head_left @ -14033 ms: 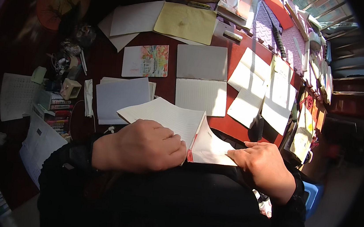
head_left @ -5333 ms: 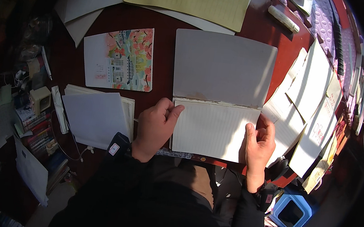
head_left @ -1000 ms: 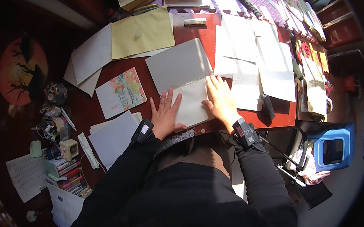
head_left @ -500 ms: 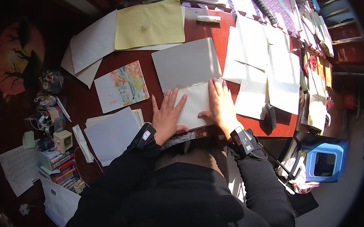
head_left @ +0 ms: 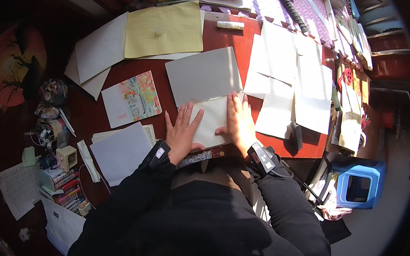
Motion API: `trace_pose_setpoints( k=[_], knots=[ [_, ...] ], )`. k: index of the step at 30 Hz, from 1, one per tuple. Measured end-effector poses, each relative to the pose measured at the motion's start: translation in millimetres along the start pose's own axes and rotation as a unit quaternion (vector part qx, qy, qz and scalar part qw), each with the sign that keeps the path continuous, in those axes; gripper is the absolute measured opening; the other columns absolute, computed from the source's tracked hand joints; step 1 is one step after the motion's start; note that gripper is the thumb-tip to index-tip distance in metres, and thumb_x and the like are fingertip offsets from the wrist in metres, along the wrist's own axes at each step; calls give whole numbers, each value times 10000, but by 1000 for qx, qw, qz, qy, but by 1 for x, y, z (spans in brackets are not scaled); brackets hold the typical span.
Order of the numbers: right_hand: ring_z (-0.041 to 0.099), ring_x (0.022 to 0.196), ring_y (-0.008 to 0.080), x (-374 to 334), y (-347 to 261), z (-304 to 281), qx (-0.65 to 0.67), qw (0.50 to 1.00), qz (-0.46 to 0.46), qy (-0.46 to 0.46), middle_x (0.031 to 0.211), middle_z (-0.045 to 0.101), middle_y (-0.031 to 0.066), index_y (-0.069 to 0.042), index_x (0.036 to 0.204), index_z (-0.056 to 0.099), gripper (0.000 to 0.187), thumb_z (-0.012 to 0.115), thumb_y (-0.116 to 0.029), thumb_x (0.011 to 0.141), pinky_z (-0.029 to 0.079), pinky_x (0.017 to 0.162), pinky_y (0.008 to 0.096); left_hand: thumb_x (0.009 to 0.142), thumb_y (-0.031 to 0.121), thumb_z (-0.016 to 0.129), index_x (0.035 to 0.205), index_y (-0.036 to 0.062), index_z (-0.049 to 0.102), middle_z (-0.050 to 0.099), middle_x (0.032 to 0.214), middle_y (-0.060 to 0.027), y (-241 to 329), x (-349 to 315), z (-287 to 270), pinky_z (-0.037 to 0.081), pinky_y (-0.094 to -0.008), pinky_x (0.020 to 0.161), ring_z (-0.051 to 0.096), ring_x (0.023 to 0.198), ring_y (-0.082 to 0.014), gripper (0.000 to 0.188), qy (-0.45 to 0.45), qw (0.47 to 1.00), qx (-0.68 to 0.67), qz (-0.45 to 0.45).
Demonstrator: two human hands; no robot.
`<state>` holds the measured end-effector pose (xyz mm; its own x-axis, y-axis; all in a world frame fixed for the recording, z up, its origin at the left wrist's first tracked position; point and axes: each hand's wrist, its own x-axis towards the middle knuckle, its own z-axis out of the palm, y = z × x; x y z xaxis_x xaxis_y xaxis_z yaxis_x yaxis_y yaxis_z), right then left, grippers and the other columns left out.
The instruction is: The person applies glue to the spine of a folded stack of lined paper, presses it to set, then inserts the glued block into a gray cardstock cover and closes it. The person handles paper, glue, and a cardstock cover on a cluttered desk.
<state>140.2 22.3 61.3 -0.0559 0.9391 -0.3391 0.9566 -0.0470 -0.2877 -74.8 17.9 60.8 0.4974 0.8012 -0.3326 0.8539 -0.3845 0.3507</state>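
Observation:
A white, faintly lined sheet of paper [head_left: 210, 123] lies flat near the desk's front edge. Across its left part rests my left hand [head_left: 180, 131], palm down with its fingers spread. My right hand [head_left: 240, 126] lies flat on its right side, thumb stretched out toward the middle of the page. Neither hand grasps anything. Beyond the sheet, touching or slightly overlapping its far edge, is a larger grey sheet or cover [head_left: 202, 72]; which one lies on top I cannot tell.
Left of my hands are a colourful printed booklet [head_left: 133, 98] and a stack of white paper [head_left: 120, 154]. A yellow sheet [head_left: 165, 31] and a glue-stick-like tube [head_left: 230, 25] lie farther back. Sunlit papers [head_left: 280, 56] cover the right; a blue stool [head_left: 359, 184] stands beyond.
The whole view has shifted slightly. My right hand has slid a little toward me and to the left on the page; my left hand stays flat in about the same place.

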Motion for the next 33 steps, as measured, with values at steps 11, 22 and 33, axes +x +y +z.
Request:
trace_pose_setpoints(
  k=[11, 22, 33],
  knots=[
    [244, 1467, 440, 2, 2, 2, -9, 1000, -5, 1, 1582, 303, 185, 51, 1519, 263, 1357, 922, -463, 450, 314, 1187, 456, 547, 566, 858, 1584, 260, 223, 143, 1653, -100, -1, -3, -5, 143, -717, 1140, 152, 1524, -310, 1254, -2, 1000, 1, -8],
    [274, 1446, 444, 4, 6, 9, -28, 998, -41, 32, 1549, 339, 199, 61, 1518, 257, 1364, 916, -474, 451, 305, 1191, 441, 671, 417, 838, 1523, 130, 343, 314, 1595, -109, 16, -21, 17, 214, -644, 1155, 333, 1454, -290, 1026, 72, 997, 17, -20],
    [251, 1470, 406, 3, -2, -3, -32, 999, -12, -4, 1581, 301, 179, 32, 1526, 267, 1333, 907, -506, 488, 284, 1197, 472, 871, 151, 699, 1293, 12, 557, 556, 1319, -172, -30, 14, -9, 434, -426, 1030, 541, 1209, -355, 467, 297, 916, -237, -128]
  ],
)
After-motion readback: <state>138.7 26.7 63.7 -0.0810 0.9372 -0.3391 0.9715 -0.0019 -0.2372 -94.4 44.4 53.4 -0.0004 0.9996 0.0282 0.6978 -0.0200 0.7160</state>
